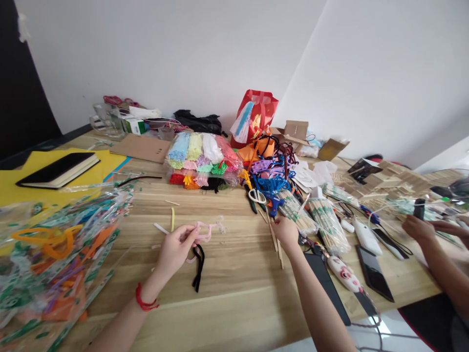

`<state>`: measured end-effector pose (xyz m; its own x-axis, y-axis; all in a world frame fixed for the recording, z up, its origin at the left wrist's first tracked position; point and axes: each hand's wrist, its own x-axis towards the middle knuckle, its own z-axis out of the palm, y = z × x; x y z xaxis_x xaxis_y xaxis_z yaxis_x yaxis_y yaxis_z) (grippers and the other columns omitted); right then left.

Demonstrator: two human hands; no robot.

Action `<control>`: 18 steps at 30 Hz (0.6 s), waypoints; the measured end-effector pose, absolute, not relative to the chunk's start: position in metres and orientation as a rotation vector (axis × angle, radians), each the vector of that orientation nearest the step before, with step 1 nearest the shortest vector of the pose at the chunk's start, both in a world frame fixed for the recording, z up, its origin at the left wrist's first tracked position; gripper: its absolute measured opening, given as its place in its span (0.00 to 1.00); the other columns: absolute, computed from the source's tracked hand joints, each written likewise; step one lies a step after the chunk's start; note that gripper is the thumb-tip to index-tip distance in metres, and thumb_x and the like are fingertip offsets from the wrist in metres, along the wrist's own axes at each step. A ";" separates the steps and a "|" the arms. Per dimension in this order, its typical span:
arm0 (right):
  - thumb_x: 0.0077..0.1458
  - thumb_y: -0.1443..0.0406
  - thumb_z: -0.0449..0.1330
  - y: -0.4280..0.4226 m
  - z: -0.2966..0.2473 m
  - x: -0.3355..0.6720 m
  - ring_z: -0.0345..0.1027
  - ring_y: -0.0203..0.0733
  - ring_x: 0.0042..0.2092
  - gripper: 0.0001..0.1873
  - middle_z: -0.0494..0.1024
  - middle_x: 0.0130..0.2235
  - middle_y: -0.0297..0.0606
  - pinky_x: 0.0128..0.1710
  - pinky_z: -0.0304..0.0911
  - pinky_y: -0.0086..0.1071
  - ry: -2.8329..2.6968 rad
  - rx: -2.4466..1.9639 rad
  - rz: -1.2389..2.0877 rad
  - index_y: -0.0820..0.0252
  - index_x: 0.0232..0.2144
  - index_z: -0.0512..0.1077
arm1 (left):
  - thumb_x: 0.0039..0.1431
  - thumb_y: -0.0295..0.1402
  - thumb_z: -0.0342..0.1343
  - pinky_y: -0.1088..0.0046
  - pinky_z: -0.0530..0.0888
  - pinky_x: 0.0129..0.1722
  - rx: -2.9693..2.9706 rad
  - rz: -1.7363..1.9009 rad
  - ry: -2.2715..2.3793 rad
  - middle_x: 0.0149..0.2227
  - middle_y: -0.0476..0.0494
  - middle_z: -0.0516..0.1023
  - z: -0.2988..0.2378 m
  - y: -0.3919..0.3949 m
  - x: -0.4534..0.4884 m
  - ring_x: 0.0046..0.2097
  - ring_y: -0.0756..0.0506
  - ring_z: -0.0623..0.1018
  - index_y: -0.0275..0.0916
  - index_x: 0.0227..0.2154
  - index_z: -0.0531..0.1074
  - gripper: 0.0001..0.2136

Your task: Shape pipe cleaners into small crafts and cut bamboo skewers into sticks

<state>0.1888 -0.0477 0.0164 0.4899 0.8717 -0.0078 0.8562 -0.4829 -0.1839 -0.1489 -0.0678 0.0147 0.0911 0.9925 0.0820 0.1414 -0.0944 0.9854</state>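
My left hand (175, 250) is closed in a pinch on a pink pipe cleaner shape (205, 231) held just above the wooden table (234, 288); a black pipe cleaner (198, 266) hangs from the same fingers. My right hand (286, 231) reaches forward with its fingers curled at a few thin wooden sticks (275, 239) lying by a bundle of sticks (297, 211). What it grips, if anything, is hidden. A red cord circles my left wrist.
A plastic bag of orange pipe cleaners (54, 254) lies at left. A bag of pastel pipe cleaners (201, 159), a tangle of coloured ones (271, 168), a blue glue gun (274, 203), phones (373, 274) and a black notebook (58, 168) crowd the table. Another person's hands (421, 227) work at far right.
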 end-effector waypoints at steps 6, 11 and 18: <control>0.49 0.64 0.55 -0.050 0.010 0.187 0.72 0.51 0.40 0.14 0.78 0.35 0.53 0.35 0.63 0.33 -1.494 -2.700 0.246 0.67 0.34 0.75 | 0.53 0.45 0.55 0.75 0.74 0.29 1.460 1.101 1.217 0.25 0.46 0.78 0.010 -0.069 -0.147 0.28 0.47 0.78 0.36 0.31 0.72 0.15; 0.49 0.65 0.56 -0.046 0.015 0.183 0.72 0.51 0.42 0.15 0.77 0.39 0.56 0.38 0.63 0.33 -1.498 -2.770 0.293 0.70 0.36 0.74 | 0.52 0.45 0.55 0.75 0.74 0.29 1.473 1.118 1.218 0.26 0.46 0.78 0.008 -0.068 -0.147 0.29 0.46 0.78 0.36 0.31 0.72 0.15; 0.50 0.64 0.54 -0.063 0.025 0.184 0.71 0.52 0.43 0.17 0.76 0.40 0.58 0.39 0.64 0.35 -1.517 -2.827 0.289 0.71 0.38 0.74 | 0.53 0.45 0.54 0.75 0.74 0.30 1.512 1.098 1.230 0.27 0.46 0.79 0.009 -0.069 -0.147 0.30 0.46 0.79 0.37 0.31 0.72 0.15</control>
<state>0.1835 -0.0626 0.0253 0.5411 0.8181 -0.1947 0.8324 -0.5540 -0.0147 -0.1466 -0.0687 0.0085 0.1211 0.9871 0.1049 0.2157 -0.1293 0.9679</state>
